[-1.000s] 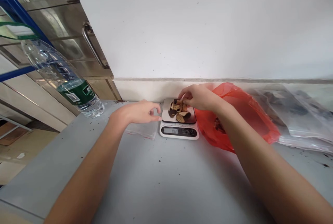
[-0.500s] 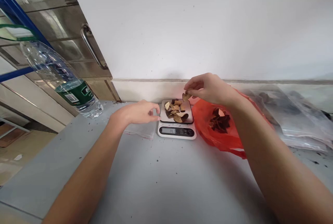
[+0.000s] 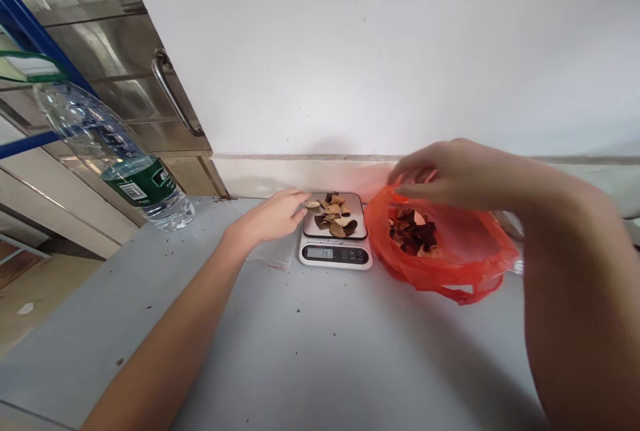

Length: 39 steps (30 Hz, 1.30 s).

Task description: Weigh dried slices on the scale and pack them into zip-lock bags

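A white digital scale (image 3: 336, 255) reads about 14.1 and bears several dried brown slices (image 3: 337, 229), perhaps mushroom or bark. My left hand (image 3: 273, 217) reaches the plate's left edge, fingers and thumb apart, with a pale dried slice (image 3: 313, 204) at the fingertips. To the right of the scale, a red plastic bag (image 3: 450, 274) lies with its mouth open and dark dried pieces (image 3: 414, 231) inside. Over its far rim is my right hand (image 3: 440, 171), fingers curled and seemingly pinching the plastic; the fingertips are partly hidden.
A clear plastic sheet or bag (image 3: 273, 254) lies beneath my left wrist. The large water bottle (image 3: 135, 164) with a green label stands at the table's left edge. Behind the scale rises a white wall (image 3: 350, 71). Dark crumbs dot the grey table (image 3: 320, 364).
My right hand has moved right, from over the scale to the bag's rim; the slice it held no longer shows there. My left hand has edged onto the plate. The bag's mouth has spread.
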Available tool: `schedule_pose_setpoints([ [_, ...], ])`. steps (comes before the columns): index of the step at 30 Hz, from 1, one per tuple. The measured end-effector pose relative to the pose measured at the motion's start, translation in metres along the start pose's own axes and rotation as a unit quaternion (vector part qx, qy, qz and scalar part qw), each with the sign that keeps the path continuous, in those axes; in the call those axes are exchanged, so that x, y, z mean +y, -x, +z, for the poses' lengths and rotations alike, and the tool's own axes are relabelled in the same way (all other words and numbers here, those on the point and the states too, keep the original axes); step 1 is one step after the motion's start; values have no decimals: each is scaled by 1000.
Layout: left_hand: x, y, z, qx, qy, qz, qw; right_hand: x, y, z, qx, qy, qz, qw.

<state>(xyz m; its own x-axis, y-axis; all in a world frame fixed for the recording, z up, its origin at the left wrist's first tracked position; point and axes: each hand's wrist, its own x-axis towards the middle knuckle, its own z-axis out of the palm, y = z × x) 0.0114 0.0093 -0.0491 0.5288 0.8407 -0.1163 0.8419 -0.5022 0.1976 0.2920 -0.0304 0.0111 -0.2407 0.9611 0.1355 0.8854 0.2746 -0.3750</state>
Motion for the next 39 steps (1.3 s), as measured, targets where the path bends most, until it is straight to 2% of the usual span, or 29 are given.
schedule_pose_setpoints([
  [1,0,-1,1,-3,-1,1,1000,-12,-4,4,-22,-4,29,999],
  [3,-1,-1,2,-7,-2,-2,1000,-32,-13,15,-28,-16,45,998],
  [6,-1,0,1,-8,-2,-16,1000,-44,-27,37,-77,-13,34,996],
  [11,-3,2,-2,-12,5,-29,1000,-31,-38,58,-124,29,-3,992],
  [17,-2,-4,2,41,-16,-4,999,-25,-43,65,-63,-28,-2,998],
  [23,-3,-14,17,107,-24,13,994,-25,-46,69,-69,-53,-17,996],
  [27,-1,-18,22,137,-20,9,990,-24,-43,63,-43,-79,-35,995],
  [32,7,-11,6,170,18,14,985,-16,-33,40,27,-84,-20,996],
  [35,26,-7,-5,186,58,67,979,-6,-22,17,80,-83,5,993],
  [39,71,-15,-5,192,83,188,960,6,-4,-10,118,-65,53,990],
])
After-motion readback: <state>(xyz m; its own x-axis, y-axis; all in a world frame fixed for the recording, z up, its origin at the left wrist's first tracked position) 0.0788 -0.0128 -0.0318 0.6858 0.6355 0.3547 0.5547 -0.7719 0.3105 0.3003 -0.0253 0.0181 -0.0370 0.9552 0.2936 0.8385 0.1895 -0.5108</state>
